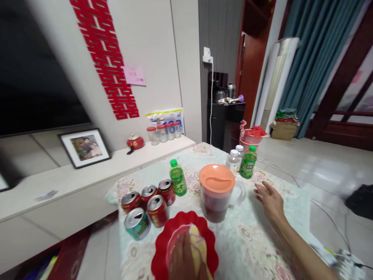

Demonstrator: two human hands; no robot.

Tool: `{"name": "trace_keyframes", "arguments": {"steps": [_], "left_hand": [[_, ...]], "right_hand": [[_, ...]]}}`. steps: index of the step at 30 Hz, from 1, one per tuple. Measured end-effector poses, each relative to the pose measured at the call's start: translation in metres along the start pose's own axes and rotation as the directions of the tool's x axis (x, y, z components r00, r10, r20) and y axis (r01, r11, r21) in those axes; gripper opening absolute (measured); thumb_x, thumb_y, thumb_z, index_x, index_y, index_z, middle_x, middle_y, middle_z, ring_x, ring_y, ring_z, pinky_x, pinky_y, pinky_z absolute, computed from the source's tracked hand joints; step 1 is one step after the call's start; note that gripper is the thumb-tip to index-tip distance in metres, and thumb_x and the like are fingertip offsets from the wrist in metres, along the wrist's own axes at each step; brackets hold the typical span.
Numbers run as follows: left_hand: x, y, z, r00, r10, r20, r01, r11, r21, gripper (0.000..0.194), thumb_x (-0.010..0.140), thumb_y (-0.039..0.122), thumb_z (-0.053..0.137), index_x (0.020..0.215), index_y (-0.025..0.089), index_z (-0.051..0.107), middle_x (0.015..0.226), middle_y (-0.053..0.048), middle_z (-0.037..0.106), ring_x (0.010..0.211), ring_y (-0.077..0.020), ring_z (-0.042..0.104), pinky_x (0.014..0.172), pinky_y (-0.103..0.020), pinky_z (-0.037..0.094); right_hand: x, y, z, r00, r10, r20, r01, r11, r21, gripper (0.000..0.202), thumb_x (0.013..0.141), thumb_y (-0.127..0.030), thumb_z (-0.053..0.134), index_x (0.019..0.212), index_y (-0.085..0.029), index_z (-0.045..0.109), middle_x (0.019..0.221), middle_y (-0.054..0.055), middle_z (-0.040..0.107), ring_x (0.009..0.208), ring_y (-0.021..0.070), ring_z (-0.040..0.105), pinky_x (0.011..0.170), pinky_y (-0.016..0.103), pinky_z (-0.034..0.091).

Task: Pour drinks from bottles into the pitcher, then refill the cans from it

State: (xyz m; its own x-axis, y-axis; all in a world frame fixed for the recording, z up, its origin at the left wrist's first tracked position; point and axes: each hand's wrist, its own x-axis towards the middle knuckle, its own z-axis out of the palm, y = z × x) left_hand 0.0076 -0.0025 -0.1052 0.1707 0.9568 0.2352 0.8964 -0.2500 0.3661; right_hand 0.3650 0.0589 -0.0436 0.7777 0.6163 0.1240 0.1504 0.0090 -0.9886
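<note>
My left hand (182,254) is inside a red scalloped bowl (159,243), gripping a yellow cloth (198,245) with purple lines between fingers and thumb. Over the right side of the table, my right hand (269,200) hangs with its fingers apart and nothing in them. Between the two hands stands a clear pitcher (215,208) holding dark liquid, topped by an orange lid (217,178). Nearest to my right hand is a green-capped bottle (248,162). Several opened cans, one a green can (137,223) and others like the red can (157,211), cluster left of the pitcher.
Another green bottle (178,178) stands behind the cans. White-capped clear bottles (233,161) are behind the pitcher. A flowered tablecloth (247,241) covers the table. Along the wall, a white cabinet (122,163) carries red-lidded jars (162,134), a red pot (135,142) and a framed photo (84,147).
</note>
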Motion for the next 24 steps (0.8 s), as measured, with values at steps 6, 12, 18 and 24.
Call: {"name": "trace_keyframes", "arguments": {"steps": [6, 12, 18, 24], "left_hand": [[0.017, 0.013, -0.072, 0.972, 0.105, 0.212, -0.059, 0.975, -0.214, 0.062, 0.091, 0.041, 0.057, 0.143, 0.007, 0.060, 0.151, -0.021, 0.058, 0.141, -0.0384, 0.055, 0.115, -0.051, 0.050], [0.111, 0.012, -0.151, 0.974, 0.069, -0.215, -0.123, 0.961, -0.249, 0.044, 0.090, 0.022, 0.055, 0.134, 0.017, 0.058, 0.129, -0.013, 0.069, 0.120, -0.0283, 0.067, 0.108, -0.047, 0.052], [0.202, 0.011, -0.151, 0.991, -0.031, -0.127, 0.013, 0.990, -0.144, 0.097, 0.077, 0.021, 0.079, 0.153, -0.001, 0.022, 0.146, -0.029, 0.053, 0.142, -0.0354, 0.052, 0.115, -0.042, 0.042], [0.228, 0.019, -0.130, 0.995, -0.075, -0.071, 0.065, 0.988, -0.138, 0.103, 0.078, 0.021, 0.080, 0.154, -0.002, 0.013, 0.145, -0.032, 0.057, 0.145, -0.0407, 0.047, 0.120, -0.060, 0.023]], "right_hand": [[-0.081, 0.025, -0.014, 0.995, 0.073, 0.074, -0.074, 0.997, 0.004, 0.076, 0.075, -0.062, 0.073, 0.130, -0.010, 0.064, 0.085, 0.005, 0.075, 0.066, 0.0205, 0.068, 0.073, 0.041, 0.058], [-0.086, 0.023, -0.013, 0.994, 0.042, 0.105, -0.031, 0.994, -0.102, 0.063, 0.076, -0.060, 0.069, 0.118, -0.013, 0.071, 0.076, 0.005, 0.076, 0.063, 0.0220, 0.065, 0.069, 0.039, 0.053], [-0.084, 0.022, -0.011, 0.992, 0.041, 0.117, -0.024, 0.989, -0.145, 0.061, 0.073, -0.061, 0.069, 0.111, -0.014, 0.075, 0.077, 0.007, 0.079, 0.063, 0.0251, 0.070, 0.065, 0.039, 0.054], [-0.080, 0.027, -0.011, 0.990, 0.037, 0.136, -0.013, 0.984, -0.177, 0.060, 0.071, -0.061, 0.069, 0.110, -0.015, 0.075, 0.077, 0.006, 0.079, 0.059, 0.0216, 0.067, 0.065, 0.036, 0.053]]}}
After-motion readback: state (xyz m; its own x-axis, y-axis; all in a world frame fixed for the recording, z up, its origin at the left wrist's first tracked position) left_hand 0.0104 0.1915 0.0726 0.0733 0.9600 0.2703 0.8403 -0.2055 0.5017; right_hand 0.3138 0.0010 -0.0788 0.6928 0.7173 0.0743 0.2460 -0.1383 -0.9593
